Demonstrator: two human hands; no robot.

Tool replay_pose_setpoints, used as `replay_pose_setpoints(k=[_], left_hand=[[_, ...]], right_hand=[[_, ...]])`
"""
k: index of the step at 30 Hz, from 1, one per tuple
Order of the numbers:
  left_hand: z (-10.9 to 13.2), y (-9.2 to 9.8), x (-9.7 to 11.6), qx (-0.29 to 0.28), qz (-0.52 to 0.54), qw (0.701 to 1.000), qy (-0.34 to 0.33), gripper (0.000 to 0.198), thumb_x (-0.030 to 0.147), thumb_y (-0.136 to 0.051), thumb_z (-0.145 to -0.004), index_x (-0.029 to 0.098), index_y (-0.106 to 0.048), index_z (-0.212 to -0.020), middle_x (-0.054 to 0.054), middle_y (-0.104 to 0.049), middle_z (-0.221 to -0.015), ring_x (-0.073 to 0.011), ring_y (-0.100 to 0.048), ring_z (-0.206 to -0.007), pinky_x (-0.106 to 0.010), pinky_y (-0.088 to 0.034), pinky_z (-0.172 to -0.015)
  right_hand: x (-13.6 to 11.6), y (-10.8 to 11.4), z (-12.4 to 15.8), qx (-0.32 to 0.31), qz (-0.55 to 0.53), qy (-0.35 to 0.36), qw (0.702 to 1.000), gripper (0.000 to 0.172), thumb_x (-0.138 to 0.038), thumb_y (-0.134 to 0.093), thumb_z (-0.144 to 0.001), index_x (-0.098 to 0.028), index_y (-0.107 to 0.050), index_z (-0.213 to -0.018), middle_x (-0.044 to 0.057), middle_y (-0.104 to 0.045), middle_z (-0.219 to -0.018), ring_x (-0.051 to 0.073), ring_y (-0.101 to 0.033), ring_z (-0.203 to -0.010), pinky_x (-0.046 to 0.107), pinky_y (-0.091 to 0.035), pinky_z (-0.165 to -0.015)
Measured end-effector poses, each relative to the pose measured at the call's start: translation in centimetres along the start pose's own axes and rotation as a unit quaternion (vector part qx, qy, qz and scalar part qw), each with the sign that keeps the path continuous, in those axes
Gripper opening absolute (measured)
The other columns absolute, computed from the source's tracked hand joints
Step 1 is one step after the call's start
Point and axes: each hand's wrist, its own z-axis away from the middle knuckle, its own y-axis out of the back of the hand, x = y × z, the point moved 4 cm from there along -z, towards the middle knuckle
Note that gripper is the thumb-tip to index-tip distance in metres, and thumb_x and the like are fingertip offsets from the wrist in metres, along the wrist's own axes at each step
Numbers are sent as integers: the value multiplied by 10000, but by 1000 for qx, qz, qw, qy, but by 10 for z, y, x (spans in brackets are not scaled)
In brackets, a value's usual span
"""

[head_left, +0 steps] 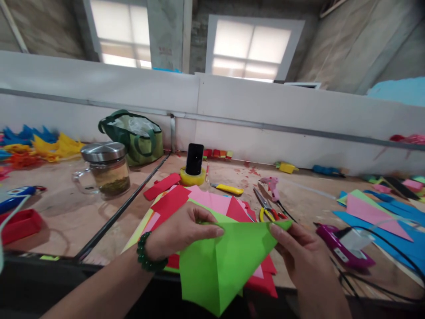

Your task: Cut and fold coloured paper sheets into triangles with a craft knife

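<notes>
A bright green sheet of paper with a vertical crease hangs between my hands over the table's front edge. My left hand, with a green bead bracelet at its wrist, pinches the sheet's upper edge between thumb and fingers. At the right, my right hand grips the pointed corner, thumb on top. Beneath and behind the sheet lies a pile of red, pink and yellow paper pieces, partly hidden by my hands and the green paper.
Behind the pile are a phone on a tape roll, a yellow cutter, scissors and a pink glue gun. A glass tea mug and green bag stand left. A purple device with cables lies right.
</notes>
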Motion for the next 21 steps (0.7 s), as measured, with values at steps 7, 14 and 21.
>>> replay_pose_setpoints(k=[7, 14, 21], left_hand=[[-1, -3, -5, -6, -4, 1000, -5, 261, 370, -741, -663, 117, -677, -666, 28, -542, -584, -73, -402, -552, -193, -296, -502], [2, -3, -8, 4, -27, 999, -21, 276, 390, -732, -672, 119, -688, -700, 7, -578, -652, -100, -441, -619, -210, -336, -564], [5, -2, -14, 15, -94, 995, -12, 340, 465, -665, -709, 127, -669, -675, 27, -475, -580, -97, -378, -571, -215, -286, -516]], right_hand=[[-4, 0, 4, 53, -31, 9, 998, 185, -307, -874, -523, -189, -751, -595, 47, -726, -597, 155, -663, -520, 219, -568, -531], [2, 3, 5, 65, -35, -3, 997, 182, -303, -877, -520, -194, -748, -589, 31, -721, -581, 131, -659, -518, 178, -554, -526], [3, 0, 11, 45, -20, 17, 999, 144, -309, -839, -604, -203, -769, -673, 23, -731, -624, 136, -668, -555, 194, -554, -550]])
